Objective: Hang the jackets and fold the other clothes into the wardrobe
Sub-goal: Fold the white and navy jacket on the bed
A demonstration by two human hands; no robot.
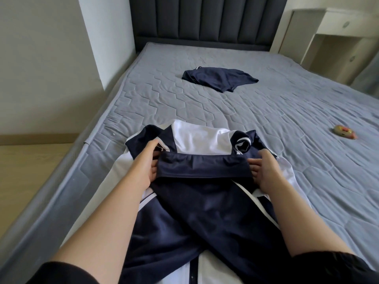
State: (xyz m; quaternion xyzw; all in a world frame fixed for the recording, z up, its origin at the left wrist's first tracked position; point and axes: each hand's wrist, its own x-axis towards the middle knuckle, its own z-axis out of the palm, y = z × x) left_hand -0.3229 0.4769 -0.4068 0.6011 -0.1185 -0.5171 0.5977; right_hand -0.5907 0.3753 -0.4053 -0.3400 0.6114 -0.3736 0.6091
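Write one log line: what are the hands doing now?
left hand: grips waistband | right hand: grips waistband | navy track pants: lying over white-and-navy jacket | bed: folded navy garment farther back

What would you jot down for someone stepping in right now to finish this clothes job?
Left hand: grip on the left end of the navy band of the navy-and-white garment.
Right hand: grip on the band's right end.
The garment lies spread on the bed, at the near edge. A navy piece lies roughly folded farther up.
Done: perhaps that one fold.
Left: fold or hang this garment, store both. The wardrobe is out of view.
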